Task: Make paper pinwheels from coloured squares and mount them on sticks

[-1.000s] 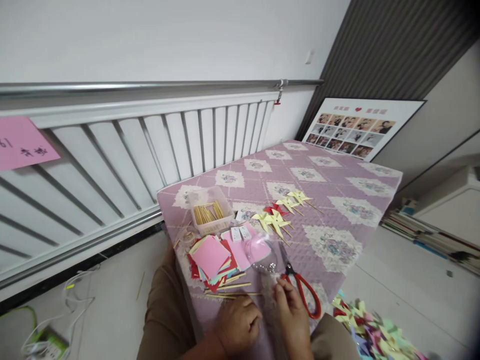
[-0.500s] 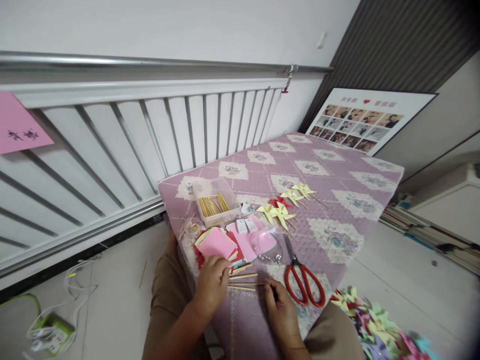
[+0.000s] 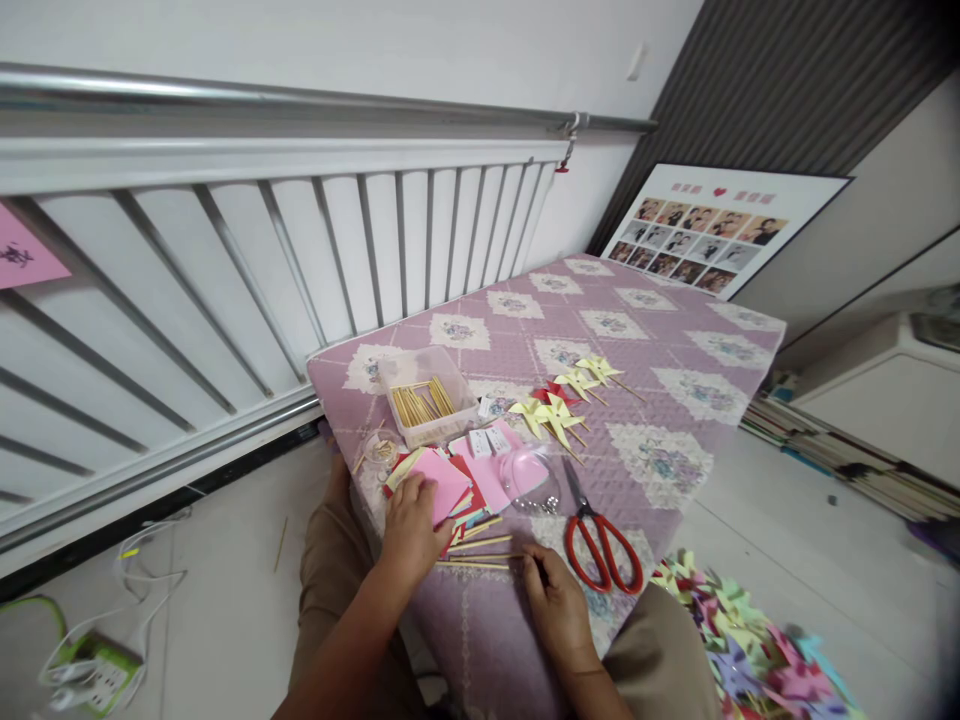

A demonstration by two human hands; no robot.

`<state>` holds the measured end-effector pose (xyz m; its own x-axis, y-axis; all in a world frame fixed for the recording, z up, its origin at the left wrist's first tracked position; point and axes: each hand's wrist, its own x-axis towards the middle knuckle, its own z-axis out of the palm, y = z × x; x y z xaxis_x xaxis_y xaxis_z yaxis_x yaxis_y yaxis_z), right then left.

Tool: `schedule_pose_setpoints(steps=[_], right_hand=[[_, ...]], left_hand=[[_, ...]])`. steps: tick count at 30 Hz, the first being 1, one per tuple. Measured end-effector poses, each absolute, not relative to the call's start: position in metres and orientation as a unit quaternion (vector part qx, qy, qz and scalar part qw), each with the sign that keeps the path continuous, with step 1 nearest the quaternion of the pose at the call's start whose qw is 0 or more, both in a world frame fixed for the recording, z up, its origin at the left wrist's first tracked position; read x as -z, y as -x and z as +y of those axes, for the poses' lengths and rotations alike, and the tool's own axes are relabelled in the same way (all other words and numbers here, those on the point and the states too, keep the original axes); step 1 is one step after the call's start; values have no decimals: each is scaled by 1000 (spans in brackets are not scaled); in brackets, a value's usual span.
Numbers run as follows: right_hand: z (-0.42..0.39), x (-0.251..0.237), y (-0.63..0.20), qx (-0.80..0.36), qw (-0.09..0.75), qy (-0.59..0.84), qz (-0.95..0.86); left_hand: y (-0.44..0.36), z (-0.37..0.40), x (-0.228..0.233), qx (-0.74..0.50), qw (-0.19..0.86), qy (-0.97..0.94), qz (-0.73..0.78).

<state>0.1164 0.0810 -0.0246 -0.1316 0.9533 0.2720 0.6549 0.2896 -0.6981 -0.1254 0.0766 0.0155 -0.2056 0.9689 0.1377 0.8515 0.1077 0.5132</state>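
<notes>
My left hand (image 3: 409, 528) lies with its fingers spread over a pile of coloured paper squares, the topmost a pink square (image 3: 450, 487). At the near side of the table, my right hand (image 3: 559, 608) is closed, thumb and finger pinching the end of a thin wooden stick (image 3: 487, 557). Several loose sticks (image 3: 480, 542) lie beside that one, just below the paper. To the right of my right hand rest scissors (image 3: 606, 550) with red handles, blades together. Behind the paper stands a clear plastic box (image 3: 435, 430) of wooden sticks.
Yellow paper pinwheels (image 3: 559, 415) and a red one lie mid-table. A clear round container (image 3: 525, 475) with small metal bits sits near the scissors. A pile of colourful pinwheels (image 3: 739, 630) is on the floor at right. A radiator (image 3: 382, 250) borders the table's left side.
My left hand has moved up and left from the sticks onto the paper pile, its fingers spreading. My right hand stays at the stick's end. The view has shifted slightly.
</notes>
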Motion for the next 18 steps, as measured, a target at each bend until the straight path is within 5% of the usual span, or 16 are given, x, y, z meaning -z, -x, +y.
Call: schedule_pose_setpoints(steps=[18], right_hand=[[80,23,-115,-214,343,556,-726]], left_hand=[[137,83,-15,-320,138,-611,711]])
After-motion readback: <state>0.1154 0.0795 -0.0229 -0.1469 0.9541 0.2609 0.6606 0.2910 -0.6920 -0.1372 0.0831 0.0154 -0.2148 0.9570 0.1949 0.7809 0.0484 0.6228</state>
